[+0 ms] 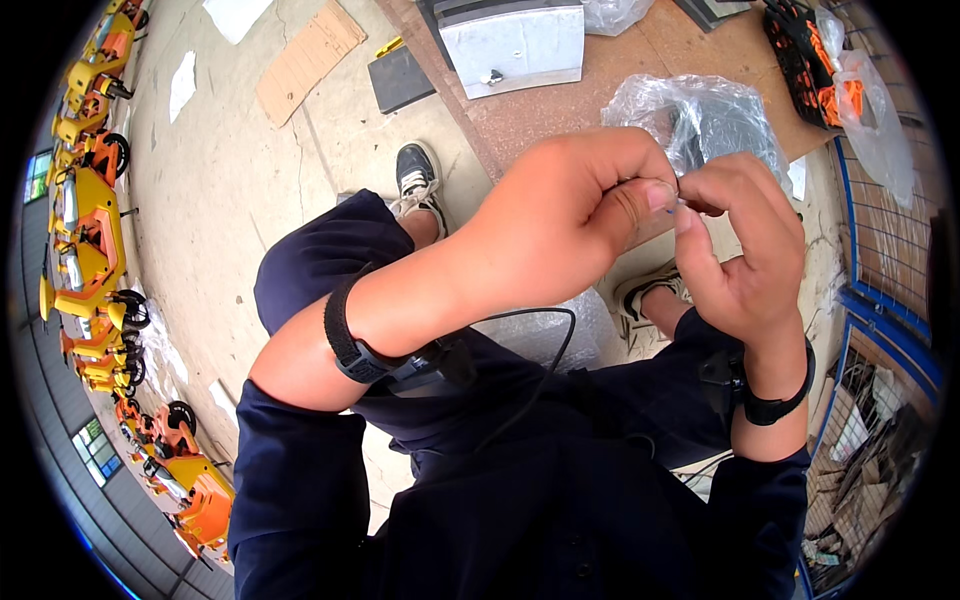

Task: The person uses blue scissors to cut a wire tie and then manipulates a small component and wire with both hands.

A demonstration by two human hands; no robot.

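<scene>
My left hand (590,205) and my right hand (748,250) meet in front of me, fingertips almost touching. Each is closed in a pinch around something tiny, a sliver of which shows between the fingers; its kind is too small to make out. Just beyond them, on a brown tabletop (660,50), lies a crumpled clear plastic bag (745,110) with a dark object inside. A silver-grey metal box (512,45) with a small lock or knob on its face stands further left on that surface.
Black-and-orange items (805,70) sit at the table's right end, beside a blue-framed wire mesh cage (885,240). Cardboard (310,60) and a dark flat slab (402,82) lie on the floor. Yellow-orange scooters (90,240) line the left. A black cable (565,350) loops by my lap.
</scene>
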